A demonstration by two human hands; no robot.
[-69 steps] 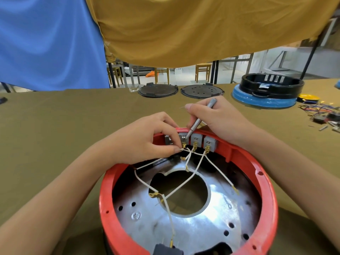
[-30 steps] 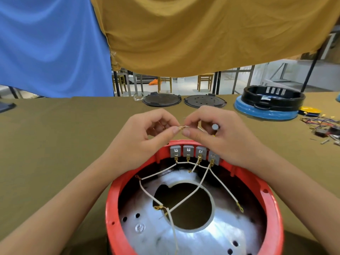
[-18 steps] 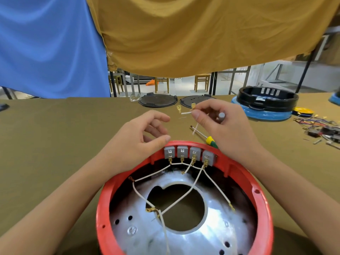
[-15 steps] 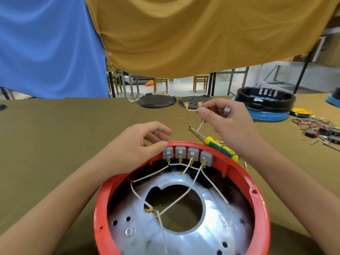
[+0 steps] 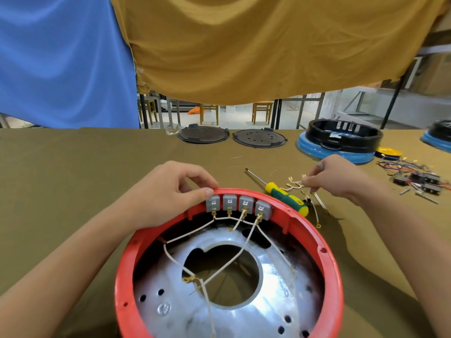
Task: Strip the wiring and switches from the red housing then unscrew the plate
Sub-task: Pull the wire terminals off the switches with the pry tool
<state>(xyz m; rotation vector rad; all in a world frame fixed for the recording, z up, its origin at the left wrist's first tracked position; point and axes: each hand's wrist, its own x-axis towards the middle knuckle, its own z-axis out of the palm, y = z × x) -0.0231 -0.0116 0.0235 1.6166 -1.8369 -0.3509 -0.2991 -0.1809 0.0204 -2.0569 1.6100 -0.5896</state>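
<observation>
Freed short white jumper wire with brass spade terminals [image 5: 296, 184] now off the switch row: half a second ago the right hand [image 5: 339, 181] held it up over the table; now it is low beside the yellow-and-green-handled screwdriver [image 5: 283, 195], which lies loose just short of the fingertips. Thumb and forefinger still pinch the wire, other fingers loosely curled.

Left hand [image 5: 168, 193] rests on the far rim of the round red plastic housing [image 5: 327, 254], thumb tip touching the leftmost of four grey block switches [image 5: 238, 203]; fingers bent over the rim, steadying it.

Judgement: one lead out. Remaining white wires [image 5: 234, 259] still run from the switches across the shiny metal plate [image 5: 268, 301] near the operator. Plate screws untouched.
</observation>
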